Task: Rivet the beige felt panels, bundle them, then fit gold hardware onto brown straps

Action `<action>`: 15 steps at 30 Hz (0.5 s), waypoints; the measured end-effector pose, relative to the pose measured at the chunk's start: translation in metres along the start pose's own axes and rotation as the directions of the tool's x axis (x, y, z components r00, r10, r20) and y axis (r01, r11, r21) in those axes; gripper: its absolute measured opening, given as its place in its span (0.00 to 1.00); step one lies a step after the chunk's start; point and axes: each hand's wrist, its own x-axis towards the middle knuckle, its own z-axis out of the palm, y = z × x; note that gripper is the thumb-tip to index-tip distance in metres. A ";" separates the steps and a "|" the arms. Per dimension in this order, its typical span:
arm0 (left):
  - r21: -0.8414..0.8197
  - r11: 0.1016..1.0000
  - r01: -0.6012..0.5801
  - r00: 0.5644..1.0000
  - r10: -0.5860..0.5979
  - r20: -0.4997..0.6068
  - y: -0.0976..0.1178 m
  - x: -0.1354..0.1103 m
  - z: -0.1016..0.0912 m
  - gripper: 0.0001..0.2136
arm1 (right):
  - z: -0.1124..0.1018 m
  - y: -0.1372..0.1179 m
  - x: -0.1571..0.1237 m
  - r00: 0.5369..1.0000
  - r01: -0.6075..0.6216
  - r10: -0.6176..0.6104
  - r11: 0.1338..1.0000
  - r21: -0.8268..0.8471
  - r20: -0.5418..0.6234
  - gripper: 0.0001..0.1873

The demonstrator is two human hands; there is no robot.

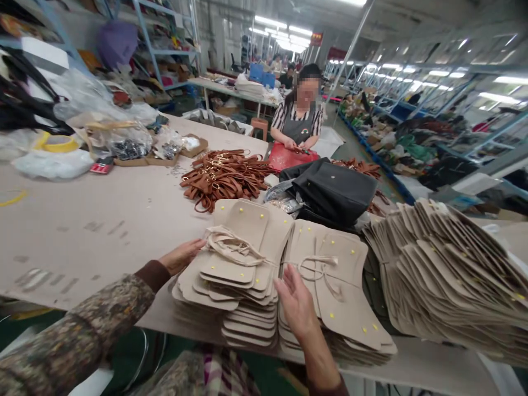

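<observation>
Two stacks of flat beige panels with yellow dots lie before me. My left hand (pixel 184 257) rests at the left side of the left stack (pixel 231 280), fingers stretched out and nothing in them. A bundle of beige cloth strips (pixel 231 246) lies on top of that stack, just beyond my fingertips. Over the gap between the stacks is my right hand (pixel 296 300), its fingers spread and holding nothing. It is near the left edge of the right stack (pixel 344 297), which is tied with a beige strip (pixel 317 269). Whether either hand touches the panels, I cannot tell.
A large leaning pile of beige panels (pixel 449 275) stands at the right. Brown straps with metal hooks (pixel 226 176) and a black bag (pixel 330 190) lie beyond the stacks. Across the table (pixel 103 220) a person (pixel 299 118) handles something over red material. Plastic bags (pixel 127 143) sit left.
</observation>
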 end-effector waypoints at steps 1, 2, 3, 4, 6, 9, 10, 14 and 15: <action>-0.004 1.000 0.015 0.998 -0.015 0.061 -0.003 0.007 0.002 0.36 | 0.010 -0.001 0.014 0.999 -0.022 0.021 0.999 -0.028 -0.028 0.44; -0.004 1.000 0.026 0.993 -0.026 0.112 -0.005 0.013 0.003 0.37 | 0.018 0.001 0.026 0.997 -0.052 0.049 0.997 -0.057 -0.053 0.45; -0.001 0.999 0.033 0.988 -0.033 0.152 -0.007 0.019 0.001 0.38 | 0.025 0.004 0.036 0.994 -0.085 0.079 0.993 -0.082 -0.075 0.46; 0.004 0.999 0.037 0.982 -0.037 0.184 -0.008 0.024 -0.002 0.39 | 0.031 0.008 0.043 0.990 -0.116 0.107 0.988 -0.100 -0.093 0.47; 0.014 0.999 0.044 0.972 -0.046 0.230 -0.009 0.034 -0.009 0.40 | 0.039 0.016 0.053 0.981 -0.168 0.154 0.978 -0.120 -0.115 0.48; 0.019 0.997 0.069 0.955 -0.072 0.289 -0.009 0.044 -0.015 0.40 | 0.043 0.023 0.060 0.963 -0.244 0.221 0.957 -0.156 -0.152 0.52; 0.016 0.997 0.078 0.947 -0.079 0.312 -0.009 0.047 -0.015 0.40 | 0.044 0.023 0.062 0.956 -0.271 0.245 0.948 -0.166 -0.163 0.54; -0.022 0.996 0.082 0.927 -0.069 0.368 -0.012 0.050 -0.008 0.42 | 0.046 0.022 0.067 0.935 -0.336 0.305 0.925 -0.178 -0.181 0.57; -0.031 0.996 0.078 0.927 -0.060 0.370 -0.013 0.049 -0.007 0.42 | 0.047 0.021 0.068 0.934 -0.340 0.309 0.924 -0.176 -0.178 0.56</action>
